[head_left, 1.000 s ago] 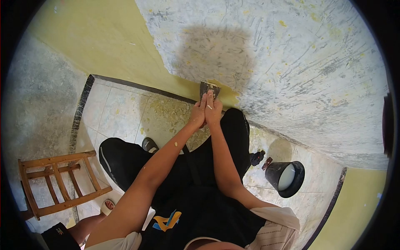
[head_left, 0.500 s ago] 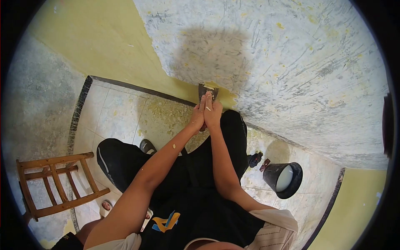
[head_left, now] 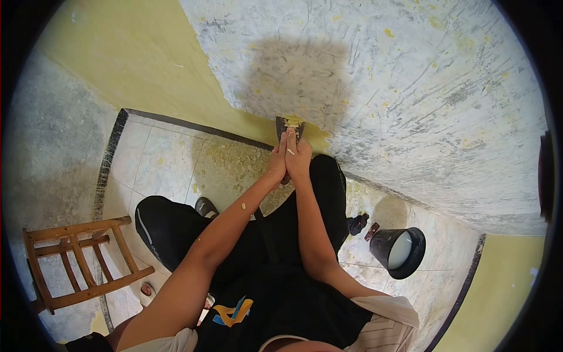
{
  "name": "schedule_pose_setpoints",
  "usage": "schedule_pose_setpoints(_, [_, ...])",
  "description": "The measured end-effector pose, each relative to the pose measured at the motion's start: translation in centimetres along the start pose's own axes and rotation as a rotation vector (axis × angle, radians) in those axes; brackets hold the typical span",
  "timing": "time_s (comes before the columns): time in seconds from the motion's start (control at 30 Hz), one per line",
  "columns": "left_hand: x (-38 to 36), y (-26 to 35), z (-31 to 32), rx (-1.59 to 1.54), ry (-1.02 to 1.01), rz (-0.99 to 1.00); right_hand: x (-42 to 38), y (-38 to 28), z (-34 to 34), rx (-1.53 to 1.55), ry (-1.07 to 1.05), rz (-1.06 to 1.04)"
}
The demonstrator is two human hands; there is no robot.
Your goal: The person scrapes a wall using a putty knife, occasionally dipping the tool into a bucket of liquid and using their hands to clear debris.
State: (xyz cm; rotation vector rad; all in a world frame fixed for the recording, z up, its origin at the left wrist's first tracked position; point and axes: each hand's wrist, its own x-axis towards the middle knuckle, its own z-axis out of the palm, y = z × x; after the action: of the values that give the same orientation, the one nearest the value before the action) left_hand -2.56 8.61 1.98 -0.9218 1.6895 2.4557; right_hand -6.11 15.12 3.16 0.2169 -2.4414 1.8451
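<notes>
Both my hands are closed round one wide scraper, its blade against the wall at the lower edge of the bared area. My left hand lies on the left side of the handle, pressed against my right hand on the right side. The handle's end shows below my palms. Yellow paint flakes sit on the blade, and pale bits stick to my fingers and left forearm. Yellow paint remains beside the blade, while the wall above is scraped grey-white.
A black bucket with whitish liquid stands right of my knees, near a dark crumpled item and a small reddish-brown object. Paint flakes litter the tiled floor. At left is a wooden stool; another person's foot shows below it.
The scraper and both hands have shifted slightly left and up, and more of the yellow flakes show on the blade. My grip looks the same.
</notes>
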Motion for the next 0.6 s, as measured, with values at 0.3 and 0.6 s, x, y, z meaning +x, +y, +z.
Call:
schedule_pose_setpoints(0.3, [-0.3, 1.8, -1.6, 0.197, -0.075, 0.026, 0.4, 2.4, 3.1, 0.523, 0.026, 0.125])
schedule_pose_setpoints(0.6, [-0.9, 3.1, 1.9, -0.065, -0.021, 0.139, 1.7, -3.3, -1.0, 0.406, -0.030, -0.088])
